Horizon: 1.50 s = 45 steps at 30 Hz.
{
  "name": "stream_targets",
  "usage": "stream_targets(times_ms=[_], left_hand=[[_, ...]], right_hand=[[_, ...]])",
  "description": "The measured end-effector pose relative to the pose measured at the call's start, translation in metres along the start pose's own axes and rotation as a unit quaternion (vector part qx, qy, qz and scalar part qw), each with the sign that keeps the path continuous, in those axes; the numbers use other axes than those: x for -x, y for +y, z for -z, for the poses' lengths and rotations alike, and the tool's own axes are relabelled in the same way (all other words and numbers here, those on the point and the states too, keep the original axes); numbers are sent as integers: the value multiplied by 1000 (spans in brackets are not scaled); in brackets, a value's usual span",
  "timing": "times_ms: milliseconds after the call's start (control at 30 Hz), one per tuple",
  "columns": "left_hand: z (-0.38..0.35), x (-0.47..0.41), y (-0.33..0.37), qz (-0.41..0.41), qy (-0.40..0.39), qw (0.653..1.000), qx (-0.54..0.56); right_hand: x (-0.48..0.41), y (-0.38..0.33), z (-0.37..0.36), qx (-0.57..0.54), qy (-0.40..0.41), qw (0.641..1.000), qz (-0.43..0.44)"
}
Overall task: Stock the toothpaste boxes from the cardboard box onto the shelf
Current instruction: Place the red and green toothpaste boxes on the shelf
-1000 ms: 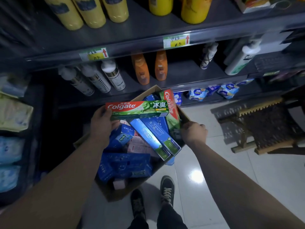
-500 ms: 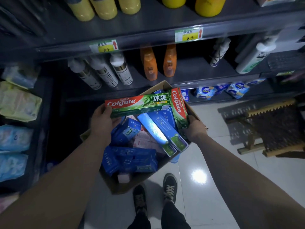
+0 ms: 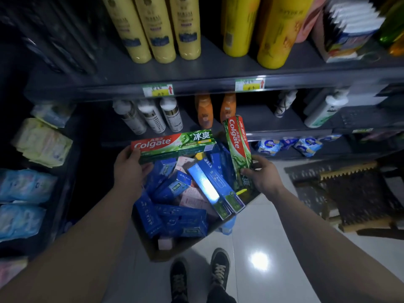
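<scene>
My left hand [image 3: 129, 169] gripped the red end of a Colgate box [image 3: 175, 144], holding it level over the 11 o'clock side of the cardboard box [image 3: 157, 252]. My right hand [image 3: 261, 176] had thumb and fingers curled round the lower part of a second Colgate box [image 3: 237, 147]. It stood almost upright at the carton's 1 o'clock edge, its top tipped slightly toward 11 o'clock. The carton sat mid-view, filled with jumbled blue toothpaste boxes [image 3: 181, 221] and a few pink ones. At 12 o'clock ran the grey shelf [image 3: 196, 73], with yellow bottles [image 3: 161, 29] on it and price tags [image 3: 158, 90] on its lip. White bottles [image 3: 150, 115] and orange bottles [image 3: 204, 111] stood one tier below. My shoes [image 3: 219, 265] showed at 6 o'clock and a wooden folding stool [image 3: 354, 193] at 3 o'clock.
</scene>
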<state>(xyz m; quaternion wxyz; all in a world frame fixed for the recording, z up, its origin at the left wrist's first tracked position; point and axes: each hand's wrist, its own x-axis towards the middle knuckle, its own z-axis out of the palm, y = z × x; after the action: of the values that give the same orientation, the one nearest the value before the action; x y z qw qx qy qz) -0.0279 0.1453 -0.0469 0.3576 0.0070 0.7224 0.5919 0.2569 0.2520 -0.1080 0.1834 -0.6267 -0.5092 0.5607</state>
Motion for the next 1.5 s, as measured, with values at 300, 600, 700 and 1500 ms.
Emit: stream_targets(times_ms=[300, 600, 700, 1500], left_hand=[[64, 46, 91, -87, 30, 991, 98], [189, 96, 182, -199, 94, 955, 199], [243, 112, 204, -237, 110, 941, 213], [574, 135, 282, -295, 289, 891, 186]], right_hand=[[48, -124, -10, -5, -72, 983, 167], [116, -255, -98, 5, -190, 937, 293], [147, -293, -140, 13, -222, 916, 335], [347, -448, -431, 86, -350, 800, 480]])
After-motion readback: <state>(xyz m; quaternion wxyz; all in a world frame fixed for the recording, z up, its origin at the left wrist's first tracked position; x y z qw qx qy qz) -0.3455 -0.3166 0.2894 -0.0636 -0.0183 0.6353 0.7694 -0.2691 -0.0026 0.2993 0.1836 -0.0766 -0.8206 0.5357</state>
